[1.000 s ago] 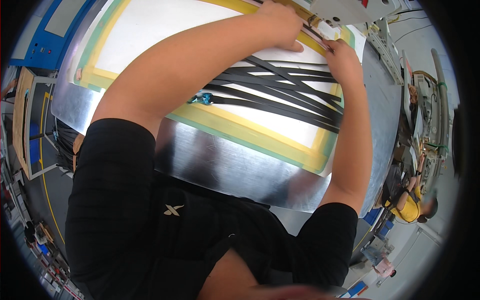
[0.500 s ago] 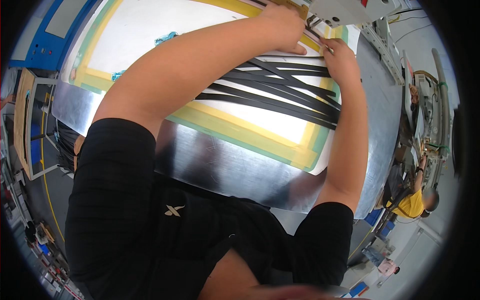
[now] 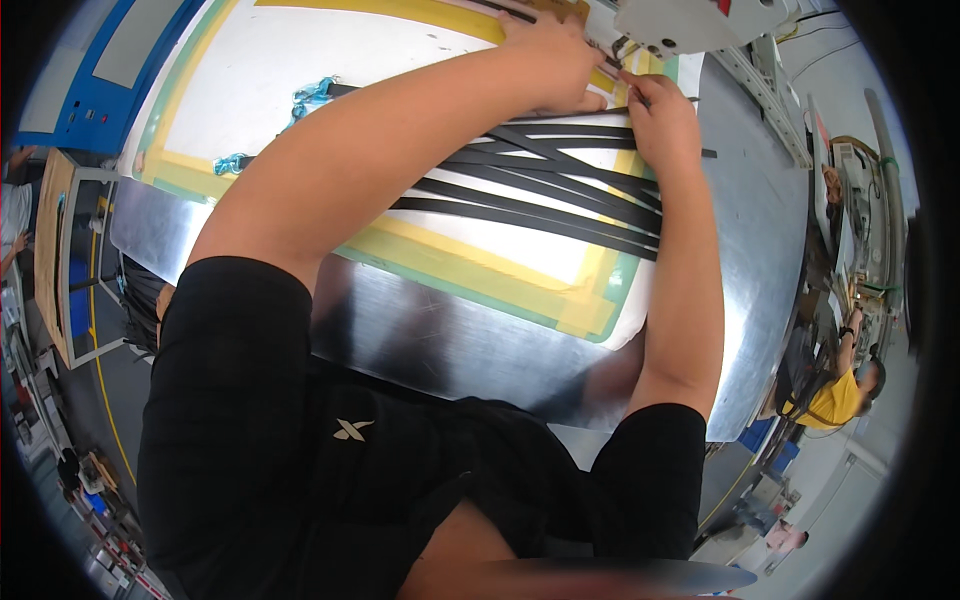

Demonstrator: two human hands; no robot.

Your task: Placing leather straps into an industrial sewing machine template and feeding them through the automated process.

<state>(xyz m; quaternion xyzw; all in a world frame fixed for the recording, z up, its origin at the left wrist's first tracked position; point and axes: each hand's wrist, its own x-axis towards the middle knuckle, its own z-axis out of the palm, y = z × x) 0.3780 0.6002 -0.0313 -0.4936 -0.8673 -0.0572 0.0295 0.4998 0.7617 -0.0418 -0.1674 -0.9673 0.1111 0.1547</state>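
Note:
My left hand lies with fingers spread along a pale-and-dark narrow strip at the top edge of a taped white board, beside a white machine head. Just right of it, my right hand pinches the dark strip at the guide by the machine's foot. Several long black straps lie crossing on the board below my hands, some running under my left forearm toward crinkled blue pieces at the left.
A steel tabletop surrounds the board. A blue machine cabinet and a wooden-topped cart stand at the left. A co-worker in yellow works at the right; another person is farther back, and one more is at the far left.
My right hand has shifted left along the strip toward the machine foot. My left hand has moved slightly left. The board appears shifted left, with more blue pieces showing beside my left forearm.

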